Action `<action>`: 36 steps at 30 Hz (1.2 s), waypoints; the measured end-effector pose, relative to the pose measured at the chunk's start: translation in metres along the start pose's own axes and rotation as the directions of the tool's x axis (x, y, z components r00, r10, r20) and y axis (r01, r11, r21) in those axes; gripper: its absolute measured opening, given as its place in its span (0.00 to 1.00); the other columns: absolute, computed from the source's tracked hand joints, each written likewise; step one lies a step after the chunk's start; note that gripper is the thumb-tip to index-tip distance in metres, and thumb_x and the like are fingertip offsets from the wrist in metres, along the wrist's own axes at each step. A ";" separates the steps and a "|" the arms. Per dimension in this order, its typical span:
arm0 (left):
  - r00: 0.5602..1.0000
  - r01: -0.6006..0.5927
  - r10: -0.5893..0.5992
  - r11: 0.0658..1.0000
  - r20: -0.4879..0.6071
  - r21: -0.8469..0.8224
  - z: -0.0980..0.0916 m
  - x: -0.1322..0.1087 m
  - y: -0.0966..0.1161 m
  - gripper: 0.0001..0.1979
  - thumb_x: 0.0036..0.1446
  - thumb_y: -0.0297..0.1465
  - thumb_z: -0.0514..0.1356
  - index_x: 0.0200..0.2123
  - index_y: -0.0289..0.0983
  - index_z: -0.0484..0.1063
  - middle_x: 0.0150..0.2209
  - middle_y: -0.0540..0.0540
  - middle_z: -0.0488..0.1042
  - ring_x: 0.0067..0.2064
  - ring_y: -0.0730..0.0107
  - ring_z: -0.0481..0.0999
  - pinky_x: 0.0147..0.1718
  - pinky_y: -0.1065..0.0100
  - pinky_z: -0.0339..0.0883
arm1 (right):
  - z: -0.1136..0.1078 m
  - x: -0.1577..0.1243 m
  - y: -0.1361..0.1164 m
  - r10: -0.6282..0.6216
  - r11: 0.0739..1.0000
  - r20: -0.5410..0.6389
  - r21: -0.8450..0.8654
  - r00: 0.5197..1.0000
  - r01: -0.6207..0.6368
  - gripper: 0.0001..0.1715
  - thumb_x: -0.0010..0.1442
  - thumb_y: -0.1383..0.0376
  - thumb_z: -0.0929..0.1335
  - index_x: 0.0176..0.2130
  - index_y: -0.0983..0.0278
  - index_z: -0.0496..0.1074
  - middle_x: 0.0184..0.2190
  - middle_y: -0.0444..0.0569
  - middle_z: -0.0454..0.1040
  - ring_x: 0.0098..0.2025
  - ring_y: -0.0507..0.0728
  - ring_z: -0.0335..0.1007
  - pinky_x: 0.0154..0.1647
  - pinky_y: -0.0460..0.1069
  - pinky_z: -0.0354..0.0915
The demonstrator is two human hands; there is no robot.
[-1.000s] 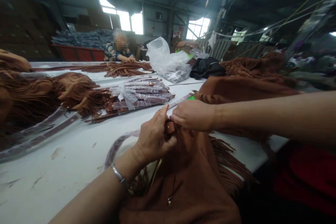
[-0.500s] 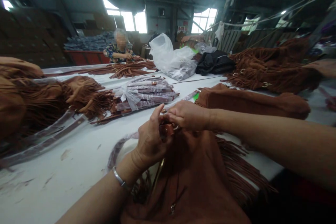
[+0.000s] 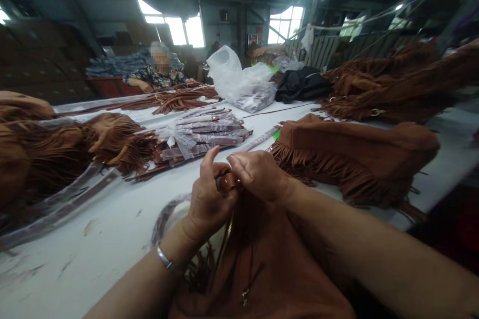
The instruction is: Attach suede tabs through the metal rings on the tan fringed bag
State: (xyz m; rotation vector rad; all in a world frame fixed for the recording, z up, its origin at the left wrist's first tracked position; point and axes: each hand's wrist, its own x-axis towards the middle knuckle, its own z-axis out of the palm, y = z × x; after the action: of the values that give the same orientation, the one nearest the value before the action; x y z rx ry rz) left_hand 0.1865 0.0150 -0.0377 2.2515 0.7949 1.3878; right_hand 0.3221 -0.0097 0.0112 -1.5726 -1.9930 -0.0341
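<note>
A brown suede-look fringed bag lies nearest me, its gold zipper running down the left side and a small metal zipper pull dangling in front. My left hand is curled round a folded brown leather strap end at the bag's top, thumb raised. My right hand is closed beside it at the same strap end, by a metal ring mostly hidden by the fingers. From there the strap, in clear plastic wrap, loops out to the left on the white table.
Beyond my hands lies a bundle of wrapped straps. Another fringed bag is at right, with more fringed bags behind it and a pile at left. A white plastic bag and a co-worker are farther back.
My right hand and forearm have swung lower and closer to my left hand, uncovering more of the fringed bag at right. The co-worker's arm has moved left.
</note>
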 end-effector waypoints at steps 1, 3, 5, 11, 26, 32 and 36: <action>1.000 -0.007 0.007 1.000 0.005 -0.004 -0.001 0.000 -0.001 0.39 0.46 0.25 0.60 0.59 0.36 0.43 0.39 0.45 0.71 0.36 0.70 0.73 0.34 0.71 0.67 | -0.008 0.008 0.000 -0.017 0.999 0.074 -0.040 0.997 0.020 0.21 0.62 0.61 0.56 0.24 0.66 0.66 0.20 0.45 0.65 0.23 0.49 0.56 0.26 0.46 0.47; 1.000 -0.017 0.017 1.000 0.005 -0.014 -0.002 -0.001 -0.002 0.38 0.47 0.25 0.60 0.59 0.37 0.45 0.41 0.43 0.70 0.38 0.69 0.73 0.34 0.71 0.68 | -0.020 0.024 0.003 -0.074 0.995 0.234 -0.045 0.970 0.087 0.20 0.60 0.63 0.58 0.22 0.67 0.66 0.18 0.45 0.64 0.22 0.49 0.54 0.25 0.46 0.46; 1.000 -0.028 0.028 0.999 0.010 -0.017 -0.002 -0.001 -0.002 0.36 0.48 0.25 0.59 0.58 0.37 0.46 0.42 0.42 0.70 0.38 0.69 0.73 0.34 0.71 0.68 | -0.024 0.033 0.007 -0.172 0.985 0.364 0.062 0.915 0.160 0.19 0.59 0.65 0.59 0.19 0.68 0.64 0.16 0.43 0.61 0.21 0.48 0.53 0.25 0.45 0.47; 0.998 0.041 -0.041 0.999 -0.039 0.006 0.001 0.000 0.002 0.35 0.49 0.27 0.59 0.58 0.33 0.46 0.37 0.45 0.71 0.36 0.70 0.74 0.34 0.71 0.69 | 0.015 0.006 0.012 0.031 0.925 0.002 0.379 1.000 -0.030 0.22 0.62 0.61 0.56 0.20 0.66 0.59 0.17 0.42 0.58 0.22 0.48 0.53 0.26 0.44 0.50; 0.995 -0.036 0.038 0.999 -0.095 0.020 -0.003 0.006 0.014 0.33 0.49 0.30 0.62 0.55 0.35 0.48 0.31 0.48 0.72 0.30 0.72 0.74 0.31 0.70 0.68 | -0.015 -0.021 0.024 0.320 0.614 0.079 0.741 0.944 -0.270 0.35 0.56 0.39 0.54 0.23 0.66 0.61 0.16 0.42 0.59 0.17 0.47 0.55 0.17 0.43 0.53; 0.995 0.036 -0.039 0.999 -0.089 -0.035 0.002 0.001 0.008 0.38 0.47 0.32 0.63 0.58 0.34 0.45 0.33 0.48 0.72 0.30 0.73 0.73 0.28 0.73 0.68 | -0.014 -0.036 0.009 0.061 0.935 0.068 0.344 0.996 -0.081 0.20 0.61 0.54 0.59 0.25 0.65 0.60 0.20 0.42 0.60 0.24 0.48 0.55 0.25 0.44 0.52; 0.994 0.058 -0.064 0.996 -0.094 -0.064 0.005 -0.001 0.006 0.37 0.45 0.30 0.63 0.56 0.36 0.48 0.33 0.50 0.70 0.31 0.73 0.73 0.30 0.72 0.68 | -0.008 -0.036 0.010 0.072 0.930 0.061 0.358 0.996 -0.089 0.18 0.63 0.58 0.56 0.26 0.65 0.58 0.21 0.42 0.60 0.25 0.48 0.56 0.26 0.45 0.52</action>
State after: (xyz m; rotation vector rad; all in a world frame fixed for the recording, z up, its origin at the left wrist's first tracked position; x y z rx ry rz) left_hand 0.1920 0.0097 -0.0365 2.1107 0.8330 1.4805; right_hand 0.3389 -0.0417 -0.0020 -1.4213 -1.8393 0.3837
